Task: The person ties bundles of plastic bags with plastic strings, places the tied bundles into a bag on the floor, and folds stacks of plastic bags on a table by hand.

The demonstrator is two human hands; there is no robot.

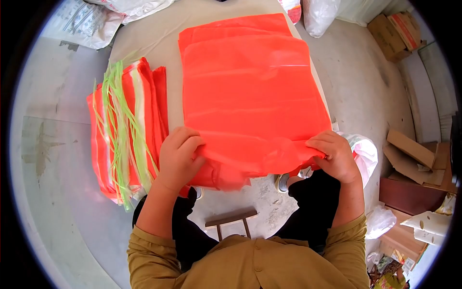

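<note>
A stack of bright red-orange plastic sheets or bags lies on the table in front of me. Its near edge hangs over the table's front. My left hand pinches the near left corner of the top red sheet, thumb underneath. At the near right corner, my right hand grips the same sheet with closed fingers. To the left is a folded pile of red-and-white striped plastic. Thin light-green plastic strips are draped over that pile.
The beige table carries the stack. White sacks stand at the back left, and a white bag is beside my right hand. Cardboard boxes and opened cardboard lie on the right. A wooden stool is below.
</note>
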